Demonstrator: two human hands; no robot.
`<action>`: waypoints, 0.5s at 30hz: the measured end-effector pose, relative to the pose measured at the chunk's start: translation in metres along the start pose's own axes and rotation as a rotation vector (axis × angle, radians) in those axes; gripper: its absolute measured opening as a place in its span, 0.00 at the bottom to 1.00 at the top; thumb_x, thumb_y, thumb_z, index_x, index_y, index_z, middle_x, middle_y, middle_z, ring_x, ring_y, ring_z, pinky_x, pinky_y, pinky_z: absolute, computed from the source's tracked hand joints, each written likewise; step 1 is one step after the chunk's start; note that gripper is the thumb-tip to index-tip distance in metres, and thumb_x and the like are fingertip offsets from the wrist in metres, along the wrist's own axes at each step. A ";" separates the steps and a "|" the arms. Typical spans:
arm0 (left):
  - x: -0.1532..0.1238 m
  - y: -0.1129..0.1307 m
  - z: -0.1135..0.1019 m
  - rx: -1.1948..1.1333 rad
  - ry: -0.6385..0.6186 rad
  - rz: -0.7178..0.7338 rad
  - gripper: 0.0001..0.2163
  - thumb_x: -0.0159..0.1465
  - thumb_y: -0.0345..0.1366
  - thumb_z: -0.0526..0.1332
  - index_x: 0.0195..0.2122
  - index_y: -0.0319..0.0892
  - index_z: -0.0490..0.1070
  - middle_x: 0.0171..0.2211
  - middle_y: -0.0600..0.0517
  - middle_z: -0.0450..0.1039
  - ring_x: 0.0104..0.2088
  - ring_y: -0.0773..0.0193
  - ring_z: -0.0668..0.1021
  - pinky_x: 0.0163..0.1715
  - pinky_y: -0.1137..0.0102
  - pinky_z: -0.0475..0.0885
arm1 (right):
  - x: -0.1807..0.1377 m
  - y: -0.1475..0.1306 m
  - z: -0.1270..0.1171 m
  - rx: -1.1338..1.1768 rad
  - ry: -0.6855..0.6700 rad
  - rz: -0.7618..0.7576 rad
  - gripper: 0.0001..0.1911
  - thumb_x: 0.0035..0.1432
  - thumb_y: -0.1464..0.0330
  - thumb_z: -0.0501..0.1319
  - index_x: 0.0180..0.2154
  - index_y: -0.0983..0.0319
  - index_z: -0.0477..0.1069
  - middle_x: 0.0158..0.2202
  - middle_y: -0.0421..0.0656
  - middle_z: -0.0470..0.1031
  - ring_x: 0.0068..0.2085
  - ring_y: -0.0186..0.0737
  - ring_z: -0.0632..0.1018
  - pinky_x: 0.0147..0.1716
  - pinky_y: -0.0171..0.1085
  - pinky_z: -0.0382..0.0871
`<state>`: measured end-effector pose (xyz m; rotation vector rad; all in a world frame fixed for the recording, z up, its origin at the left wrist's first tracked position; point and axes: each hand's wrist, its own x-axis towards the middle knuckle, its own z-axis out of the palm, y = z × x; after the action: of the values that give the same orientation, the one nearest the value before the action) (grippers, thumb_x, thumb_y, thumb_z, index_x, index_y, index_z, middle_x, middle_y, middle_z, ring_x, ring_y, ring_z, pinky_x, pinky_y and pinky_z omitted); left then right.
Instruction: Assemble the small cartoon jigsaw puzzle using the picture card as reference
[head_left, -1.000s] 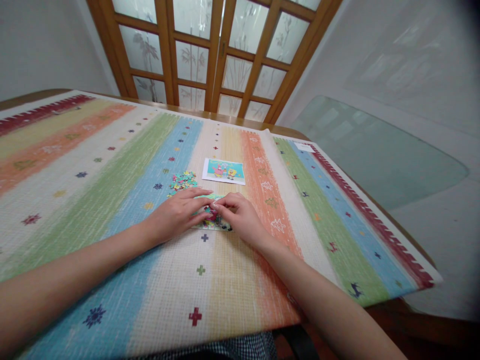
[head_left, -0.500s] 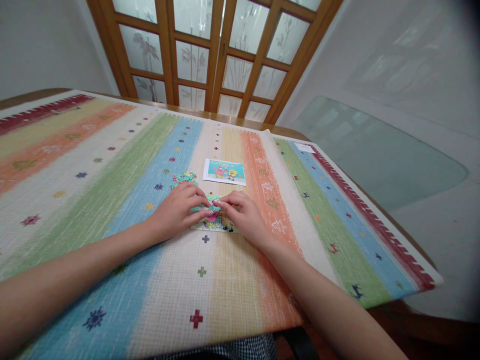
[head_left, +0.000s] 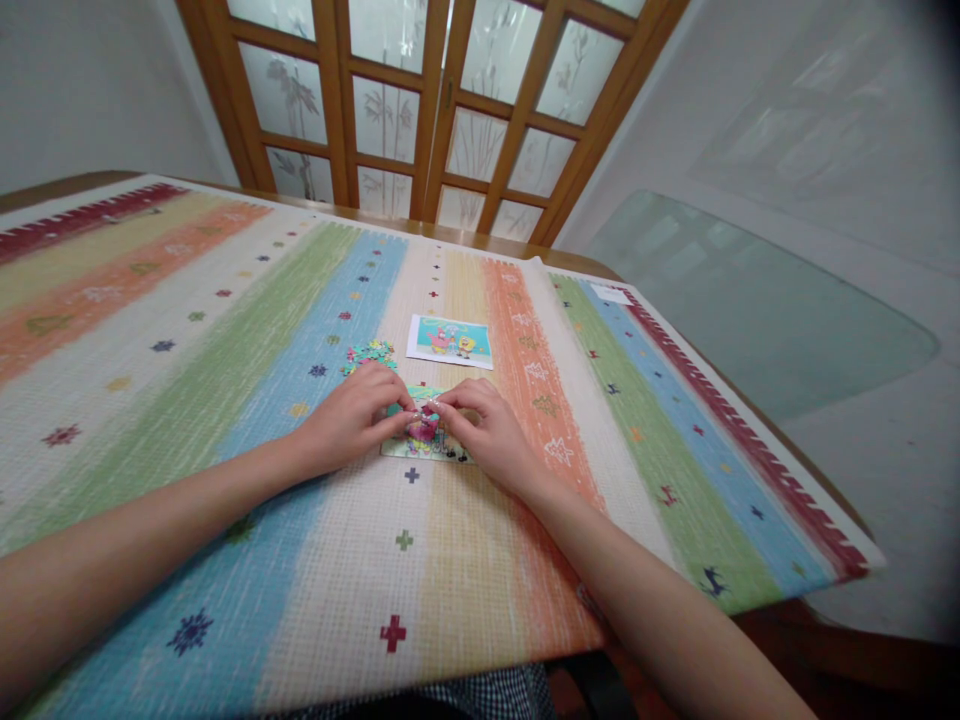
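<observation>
A small, partly built jigsaw puzzle [head_left: 422, 440] lies on the striped tablecloth [head_left: 225, 330] in front of me. My left hand [head_left: 351, 417] rests on its left side with the fingers curled, fingertips pinched at the puzzle's top middle. Facing it from the right, my right hand [head_left: 484, 430] is curled too, and the fingertips of both hands meet over the puzzle. Whether a loose piece sits between the fingertips is too small to make out. A heap of loose puzzle pieces [head_left: 367, 353] lies just beyond my left hand. A reference picture card [head_left: 450, 341] lies behind the puzzle.
The cloth covers a wooden table whose right edge [head_left: 757, 420] runs diagonally. A glass tabletop [head_left: 750, 310] stands further right. A wooden-framed frosted glass door [head_left: 427, 110] is behind the table. A white label [head_left: 609, 294] lies on the cloth's far right.
My left hand's fingers have drawn in from lying flat to a curl, and both hands' fingertips have closed together over the puzzle's top middle.
</observation>
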<state>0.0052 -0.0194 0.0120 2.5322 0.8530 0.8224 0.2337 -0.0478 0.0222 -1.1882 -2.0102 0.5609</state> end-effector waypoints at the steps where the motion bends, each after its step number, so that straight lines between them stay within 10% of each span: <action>1: 0.000 0.000 0.000 -0.013 0.014 -0.005 0.12 0.74 0.44 0.56 0.38 0.43 0.73 0.37 0.50 0.75 0.43 0.58 0.73 0.49 0.59 0.65 | 0.000 0.000 0.000 0.003 0.003 -0.007 0.09 0.67 0.65 0.63 0.32 0.56 0.76 0.33 0.40 0.79 0.40 0.41 0.76 0.44 0.42 0.66; 15: 0.001 -0.001 0.001 -0.087 0.099 -0.100 0.16 0.74 0.47 0.53 0.34 0.43 0.71 0.33 0.51 0.74 0.39 0.59 0.73 0.46 0.61 0.66 | -0.004 -0.005 0.003 -0.141 -0.133 -0.090 0.06 0.67 0.64 0.64 0.38 0.53 0.79 0.37 0.40 0.79 0.44 0.43 0.75 0.46 0.44 0.63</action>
<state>0.0061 -0.0181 0.0108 2.3704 0.9455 0.9378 0.2296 -0.0535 0.0220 -1.1619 -2.2358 0.4701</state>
